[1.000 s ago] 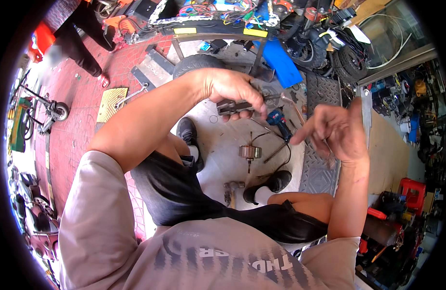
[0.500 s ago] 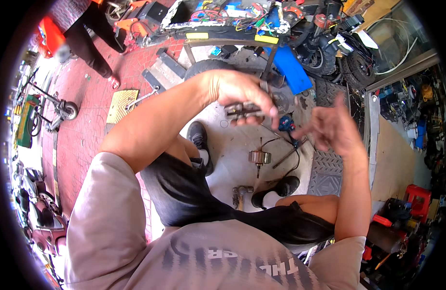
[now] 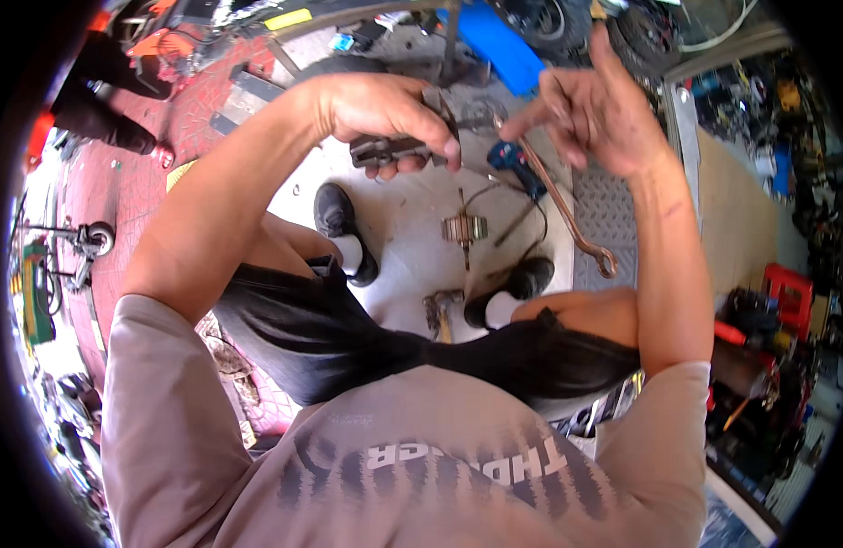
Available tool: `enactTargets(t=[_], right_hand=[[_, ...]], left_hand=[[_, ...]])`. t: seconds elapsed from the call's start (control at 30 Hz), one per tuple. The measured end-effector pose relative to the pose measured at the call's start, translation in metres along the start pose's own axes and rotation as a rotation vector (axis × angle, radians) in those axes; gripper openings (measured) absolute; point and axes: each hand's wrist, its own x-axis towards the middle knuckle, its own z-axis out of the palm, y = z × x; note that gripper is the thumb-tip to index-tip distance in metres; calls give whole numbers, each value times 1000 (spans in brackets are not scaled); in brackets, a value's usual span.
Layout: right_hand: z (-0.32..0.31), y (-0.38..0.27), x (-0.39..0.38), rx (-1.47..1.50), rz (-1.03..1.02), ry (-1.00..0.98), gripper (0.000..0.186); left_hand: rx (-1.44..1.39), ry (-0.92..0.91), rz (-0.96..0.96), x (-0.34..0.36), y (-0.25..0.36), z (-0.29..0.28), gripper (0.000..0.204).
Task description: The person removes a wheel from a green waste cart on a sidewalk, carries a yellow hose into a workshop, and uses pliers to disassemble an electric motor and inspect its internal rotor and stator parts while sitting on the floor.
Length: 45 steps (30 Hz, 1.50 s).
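Note:
My left hand [image 3: 371,110] is closed around a dark metal puller [image 3: 385,152] with jaw-like arms, held in the air; the palm and fingers hide part of it. To its right my right hand [image 3: 600,119] is raised with thumb and fingers spread, nothing gripped in it. A long ring wrench [image 3: 572,215] slants below that hand, its upper end near the index fingertip; whether it touches the floor I cannot tell. A motor armature [image 3: 464,228] with a shaft stands out on the floor between my feet. Beyond it lies a blue corded power tool [image 3: 513,164].
A hammer [image 3: 438,310] lies near my right shoe [image 3: 531,279]. Farther off are a blue panel [image 3: 495,46] and a tyre [image 3: 344,66]. Ribbed metal plate [image 3: 609,201] covers the floor at right, beside cluttered shelves and a red stool [image 3: 787,297]. Another person's legs [image 3: 111,100] show at far left.
The view has shifted, so floor things appear farther left and higher. The wrench now shows below my right hand, whose fingers are less blurred. My left hand still holds the puller.

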Motion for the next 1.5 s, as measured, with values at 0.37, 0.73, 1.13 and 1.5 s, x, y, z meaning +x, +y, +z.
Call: enactTargets(t=[0.37, 0.73, 1.13, 1.5], right_hand=[[-25, 45, 0, 371, 264, 70, 81], [29, 64, 28, -298, 25, 303, 36], [28, 80, 28, -482, 2, 546, 61], [37, 82, 22, 211, 106, 164, 36]], left_hand=[[92, 53, 245, 0, 26, 19, 42], [335, 164, -144, 19, 24, 41, 42], [259, 331, -62, 13, 22, 23, 44], [339, 479, 13, 3, 16, 17, 53]])
